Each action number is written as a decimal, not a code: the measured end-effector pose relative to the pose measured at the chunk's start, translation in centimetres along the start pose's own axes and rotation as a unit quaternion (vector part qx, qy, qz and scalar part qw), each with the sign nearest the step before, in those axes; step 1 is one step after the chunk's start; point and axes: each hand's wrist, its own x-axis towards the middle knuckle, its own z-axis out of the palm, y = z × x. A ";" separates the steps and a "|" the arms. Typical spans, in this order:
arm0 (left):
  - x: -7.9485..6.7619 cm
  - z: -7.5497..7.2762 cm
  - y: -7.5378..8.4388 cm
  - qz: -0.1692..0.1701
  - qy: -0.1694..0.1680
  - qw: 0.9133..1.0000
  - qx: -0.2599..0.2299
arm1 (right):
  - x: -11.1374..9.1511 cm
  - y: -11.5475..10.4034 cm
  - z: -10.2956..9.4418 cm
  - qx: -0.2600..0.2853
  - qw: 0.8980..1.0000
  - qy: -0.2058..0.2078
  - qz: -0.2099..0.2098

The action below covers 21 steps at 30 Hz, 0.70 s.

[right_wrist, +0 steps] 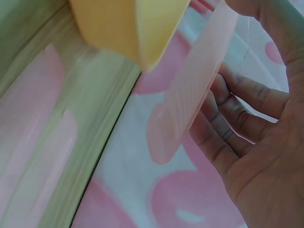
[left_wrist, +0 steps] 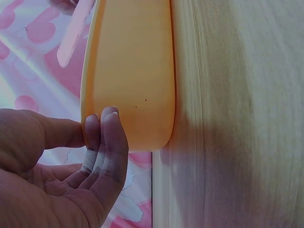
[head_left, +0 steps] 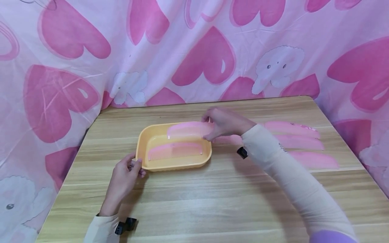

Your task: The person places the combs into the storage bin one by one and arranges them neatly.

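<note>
My left hand [head_left: 123, 179] pinches the left end of a yellow plastic tray [head_left: 174, 167], thumb on the rim and fingers against the outer wall, as the left wrist view also shows. Inside the tray lies a pink comb [head_left: 174, 150] with its teeth toward me. My right hand [head_left: 226, 121] holds a second pink comb [head_left: 189, 129] above the tray's far right part. That comb reaches past both sides of the hand, and its near end [right_wrist: 164, 137] shows in the right wrist view. Its middle is hidden by the fingers.
Three more pink combs lie in a column at the table's right: a far one [head_left: 288, 128], a middle one [head_left: 304, 142] and a near one [head_left: 316, 160]. The right forearm covers their left ends. A heart-patterned pink cloth [head_left: 203, 57] hangs behind the wooden table [head_left: 194, 206].
</note>
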 end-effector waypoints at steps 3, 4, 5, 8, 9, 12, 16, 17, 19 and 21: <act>0.0 -0.1 0.0 0.002 0.001 1.000 -0.002 | 1.1 -0.7 0.6 -0.002 1.000 -0.003 -0.012; 0.0 -0.1 -0.1 0.003 0.001 1.000 -0.003 | 1.4 -0.9 0.9 -0.004 1.000 -0.002 -0.017; 0.0 -0.1 -0.1 0.003 0.001 1.000 -0.003 | 1.7 -1.1 1.1 -0.004 1.000 -0.001 -0.023; 0.0 0.0 -0.1 0.001 0.002 1.000 -0.003 | 2.4 -1.7 1.8 -0.009 1.000 -0.002 -0.026; 0.0 -0.1 -0.1 0.000 0.002 1.000 -0.002 | 2.7 -1.9 2.0 -0.012 1.000 -0.003 -0.025; 0.1 -0.1 0.0 -0.002 0.004 1.000 -0.002 | 3.4 -2.5 2.5 -0.021 1.000 -0.014 -0.019; 0.1 0.0 -0.1 0.002 0.005 1.000 -0.002 | 4.2 -3.2 3.3 -0.018 0.999 -0.036 -0.008; 0.1 0.0 -0.1 0.003 0.006 1.000 -0.001 | 4.4 -3.2 3.6 -0.016 0.999 -0.041 -0.005; 0.1 0.0 -0.2 0.005 0.007 1.000 -0.001 | 4.7 -3.4 4.1 -0.011 0.999 -0.051 -0.002; 0.1 0.0 -0.2 0.006 0.008 1.000 -0.002 | 5.0 -3.4 4.7 -0.012 0.998 -0.057 -0.003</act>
